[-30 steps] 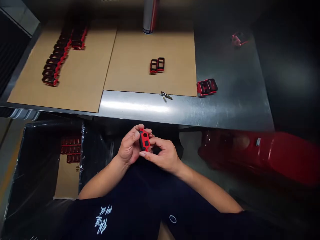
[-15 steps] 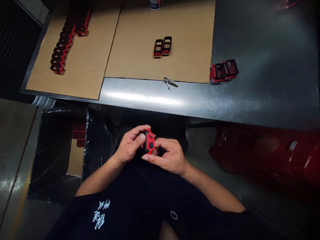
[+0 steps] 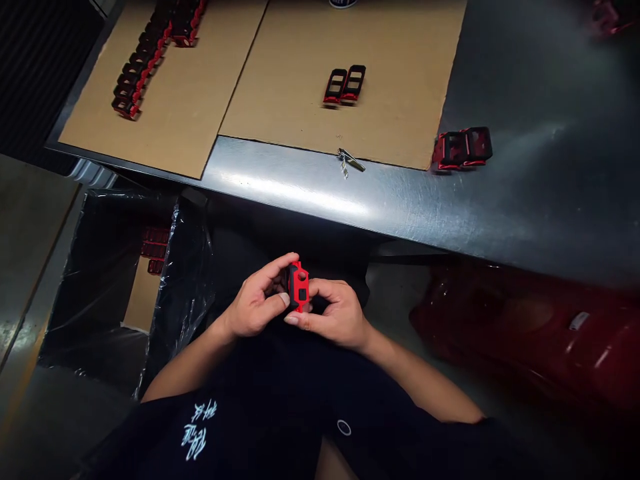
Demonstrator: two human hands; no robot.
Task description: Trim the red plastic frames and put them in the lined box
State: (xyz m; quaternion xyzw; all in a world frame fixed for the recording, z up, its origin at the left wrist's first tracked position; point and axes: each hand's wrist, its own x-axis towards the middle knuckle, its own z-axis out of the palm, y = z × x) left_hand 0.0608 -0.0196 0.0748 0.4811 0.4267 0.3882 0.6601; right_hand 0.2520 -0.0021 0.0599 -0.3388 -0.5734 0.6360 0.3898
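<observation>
- Head view: left hand and right hand both pinched the red-and-black frame.
- Loosened pressure risked dropping it below the grip, short of the table ahead.

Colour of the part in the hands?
The part is red and black, clearest in the head view.

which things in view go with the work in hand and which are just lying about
Likely part of it:
red-and-black part, held by left hand and right hand
similar pair on the cardboard
similar row at far left
lookalike pair at the cardboard's right corner

Apparently lying about:
metal clipper, possibly a tool
can cut off at top
red object below the table
</observation>
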